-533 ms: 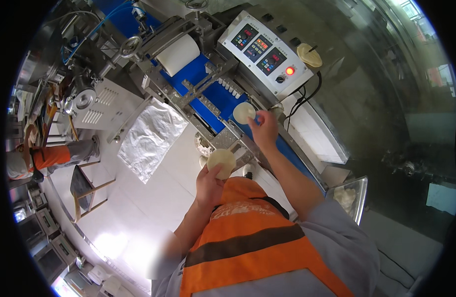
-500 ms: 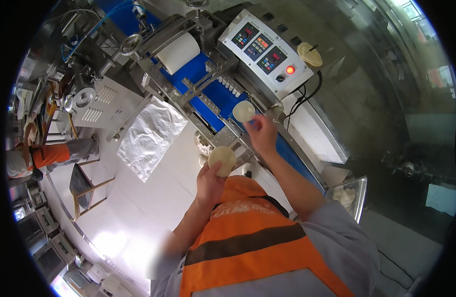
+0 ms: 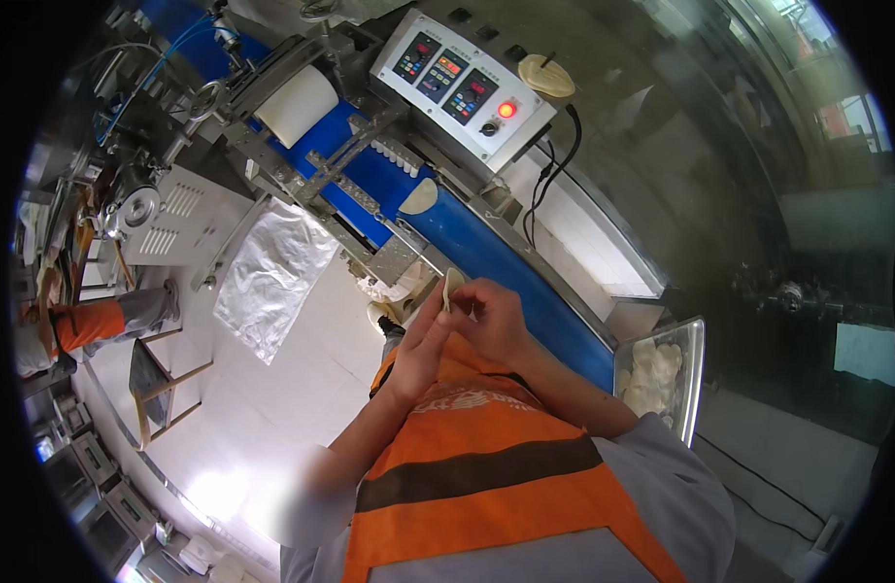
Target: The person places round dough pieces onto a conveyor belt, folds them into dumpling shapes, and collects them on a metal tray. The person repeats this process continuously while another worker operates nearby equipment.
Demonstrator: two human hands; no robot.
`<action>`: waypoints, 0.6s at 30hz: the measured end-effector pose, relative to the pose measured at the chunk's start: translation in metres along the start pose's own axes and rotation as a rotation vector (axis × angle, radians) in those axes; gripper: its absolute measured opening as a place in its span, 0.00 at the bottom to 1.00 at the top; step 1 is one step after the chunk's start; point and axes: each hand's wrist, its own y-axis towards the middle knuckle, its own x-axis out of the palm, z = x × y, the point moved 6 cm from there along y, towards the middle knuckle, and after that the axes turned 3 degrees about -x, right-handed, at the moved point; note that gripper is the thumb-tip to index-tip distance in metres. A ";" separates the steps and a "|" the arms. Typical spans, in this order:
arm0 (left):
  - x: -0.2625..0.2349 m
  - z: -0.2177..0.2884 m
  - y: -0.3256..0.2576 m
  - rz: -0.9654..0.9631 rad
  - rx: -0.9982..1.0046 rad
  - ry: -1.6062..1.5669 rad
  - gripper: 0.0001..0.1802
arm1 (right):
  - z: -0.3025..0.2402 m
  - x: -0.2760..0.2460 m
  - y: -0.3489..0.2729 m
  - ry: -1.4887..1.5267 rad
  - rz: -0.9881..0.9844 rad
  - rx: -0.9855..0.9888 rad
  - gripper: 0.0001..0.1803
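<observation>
Behind, conveyor belt (image 3: 486,248); fingers (image 3: 476,296) half-hide dough round (image 3: 451,288).

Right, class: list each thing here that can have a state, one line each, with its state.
Dough round: held upright between both hands.
Left hand: closed on it.
Right hand: closed on it.
Second dough piece: flat on the blue belt.
Red panel light: lit.
Metal tray: holds dough pieces.
</observation>
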 end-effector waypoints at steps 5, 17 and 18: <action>0.004 -0.003 -0.005 0.121 -0.045 0.041 0.25 | 0.032 -0.007 -0.021 0.854 0.005 0.398 0.11; 0.006 0.003 -0.015 0.295 -0.179 0.237 0.18 | 0.007 -0.026 -0.027 0.360 0.006 0.048 0.06; 0.004 0.003 -0.014 0.295 -0.156 0.239 0.17 | 0.011 -0.024 -0.028 0.408 0.013 0.082 0.07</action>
